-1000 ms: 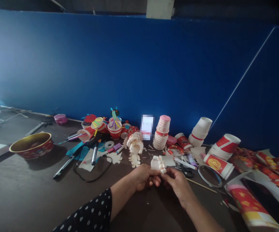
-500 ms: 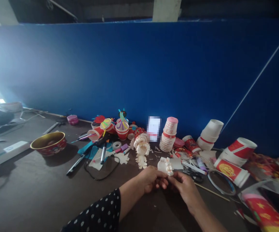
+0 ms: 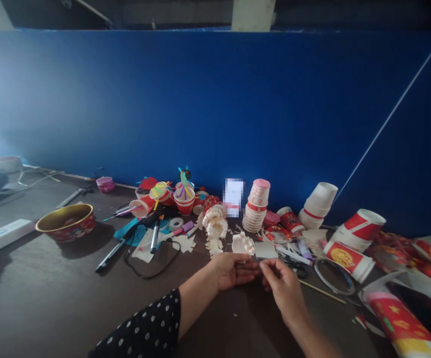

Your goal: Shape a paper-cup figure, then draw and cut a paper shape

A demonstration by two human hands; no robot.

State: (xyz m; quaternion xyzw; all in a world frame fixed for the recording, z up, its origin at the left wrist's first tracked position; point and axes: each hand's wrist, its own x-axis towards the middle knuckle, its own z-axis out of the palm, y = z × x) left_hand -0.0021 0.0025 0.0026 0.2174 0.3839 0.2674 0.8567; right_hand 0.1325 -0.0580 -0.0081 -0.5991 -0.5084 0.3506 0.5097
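My left hand rests low over the dark table with its fingers stretched toward my right hand and nothing visible in them. Just beyond its thumb a white paper cup with curled, cut strips lies on the table, apart from the fingers. My right hand has its fingertips pinched together near a flat white paper piece; what they hold is too small to make out.
Craft clutter lines the blue partition: a stack of paper cups, red-and-white cups, decorated red cups, a curled white cup figure, markers, tape, scissors, a gold bowl.
The curled white cup was held between both hands before; now it lies on the table beyond my left hand. My left fingers have stretched out, and the view shifted slightly.
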